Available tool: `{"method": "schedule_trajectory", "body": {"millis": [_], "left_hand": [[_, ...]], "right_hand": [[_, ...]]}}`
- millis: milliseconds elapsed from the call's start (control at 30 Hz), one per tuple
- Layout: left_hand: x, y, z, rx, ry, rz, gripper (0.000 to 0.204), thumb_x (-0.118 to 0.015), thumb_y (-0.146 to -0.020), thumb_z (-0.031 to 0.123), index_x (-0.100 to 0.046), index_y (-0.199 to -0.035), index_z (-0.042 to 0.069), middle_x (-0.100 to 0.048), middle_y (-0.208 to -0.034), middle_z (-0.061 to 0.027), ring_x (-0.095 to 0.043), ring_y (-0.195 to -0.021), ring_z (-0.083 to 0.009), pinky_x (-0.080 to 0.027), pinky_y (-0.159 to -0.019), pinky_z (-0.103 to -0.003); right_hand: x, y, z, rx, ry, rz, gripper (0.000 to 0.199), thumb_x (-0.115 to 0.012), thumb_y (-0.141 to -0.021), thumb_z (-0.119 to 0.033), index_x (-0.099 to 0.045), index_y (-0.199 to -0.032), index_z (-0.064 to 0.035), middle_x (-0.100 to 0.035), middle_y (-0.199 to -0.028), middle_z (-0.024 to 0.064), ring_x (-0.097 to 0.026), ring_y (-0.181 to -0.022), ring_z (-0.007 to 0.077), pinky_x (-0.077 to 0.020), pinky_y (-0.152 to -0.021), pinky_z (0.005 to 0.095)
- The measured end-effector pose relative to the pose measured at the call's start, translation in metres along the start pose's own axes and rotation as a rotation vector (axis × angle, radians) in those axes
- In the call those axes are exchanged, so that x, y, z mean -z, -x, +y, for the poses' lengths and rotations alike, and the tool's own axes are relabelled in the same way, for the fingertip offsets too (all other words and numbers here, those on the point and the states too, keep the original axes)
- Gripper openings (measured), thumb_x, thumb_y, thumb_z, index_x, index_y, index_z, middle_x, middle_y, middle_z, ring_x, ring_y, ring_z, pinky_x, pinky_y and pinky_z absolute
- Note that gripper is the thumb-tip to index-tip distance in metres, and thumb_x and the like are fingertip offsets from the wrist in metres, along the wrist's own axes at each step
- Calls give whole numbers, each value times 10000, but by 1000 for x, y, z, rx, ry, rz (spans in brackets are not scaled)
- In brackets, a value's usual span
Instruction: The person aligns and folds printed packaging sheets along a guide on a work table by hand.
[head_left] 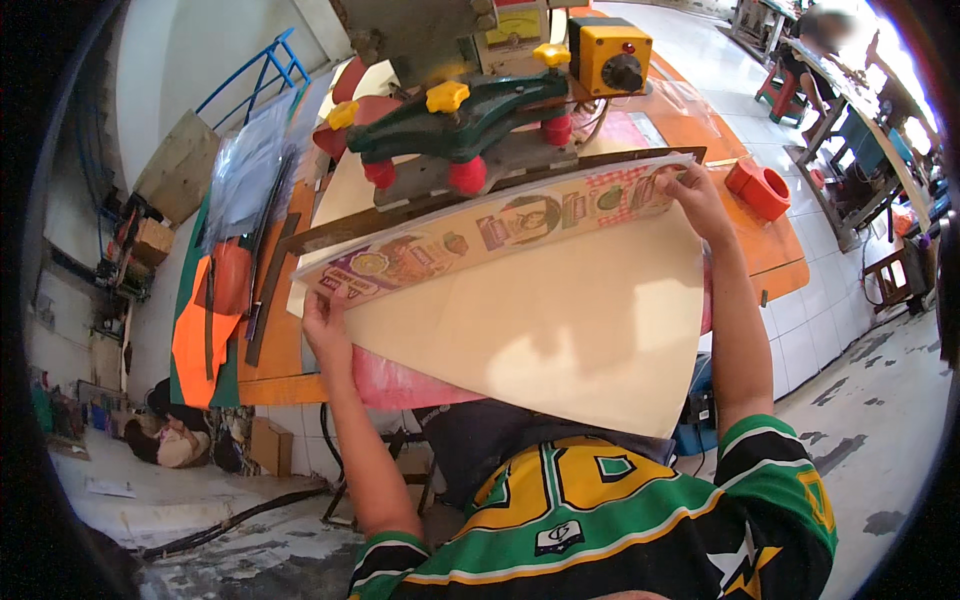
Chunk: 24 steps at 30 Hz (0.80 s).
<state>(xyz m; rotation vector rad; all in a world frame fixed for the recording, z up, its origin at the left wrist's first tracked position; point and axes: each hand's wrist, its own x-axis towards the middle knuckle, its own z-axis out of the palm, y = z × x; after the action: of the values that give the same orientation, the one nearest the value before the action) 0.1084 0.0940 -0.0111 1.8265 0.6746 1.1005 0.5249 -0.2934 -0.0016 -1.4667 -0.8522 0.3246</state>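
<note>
A long printed plastic sheet point(470, 232), with food-like pictures in several colours, stretches from left to right in front of me. My left hand point(328, 322) pinches its lower left corner, thumb on top. At the upper right end, my right hand point(697, 203) grips the same sheet between thumb and fingers. Beneath it spreads a large cream sheet point(570, 330) that hangs toward my lap. The far edge of the printed sheet lies along a dark metal bar point(640, 157), under a press with a green cast frame point(460, 118), yellow star knobs point(447, 97) and red feet point(467, 177).
A yellow control box point(612, 57) with a black dial stands beside the press. Red tape rolls point(758, 188) sit on the orange table point(785, 250) at right. Transparent plastic sheets point(245, 175) and orange pieces point(200, 325) lie at left. Two other people point(180, 443) are farther off.
</note>
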Motion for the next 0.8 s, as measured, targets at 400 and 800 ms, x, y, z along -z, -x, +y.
{"method": "schedule_trajectory", "body": {"millis": [400,800], "left_hand": [[7,-1,-2,96,-67,0,373,-560,-978,335,-611,-1054,-27,-648,-938,-58,-551,-873,-125,-444,-816,-284],[2,2,10,112,-39,-27,420,-578,-965,364,-582,-1100,-34,-638,-1002,-55,-542,-912,-134,-426,-854,-285]], "right_hand": [[-11,1,-8,8,-61,59,397,-600,-946,-377,-629,-1146,-34,-649,-1008,-5,-551,-889,83,-421,-817,253],[-4,-2,0,-6,-71,40,411,-597,-945,-375,-634,-1122,-6,-665,-981,26,-581,-869,87,-448,-766,253]]}}
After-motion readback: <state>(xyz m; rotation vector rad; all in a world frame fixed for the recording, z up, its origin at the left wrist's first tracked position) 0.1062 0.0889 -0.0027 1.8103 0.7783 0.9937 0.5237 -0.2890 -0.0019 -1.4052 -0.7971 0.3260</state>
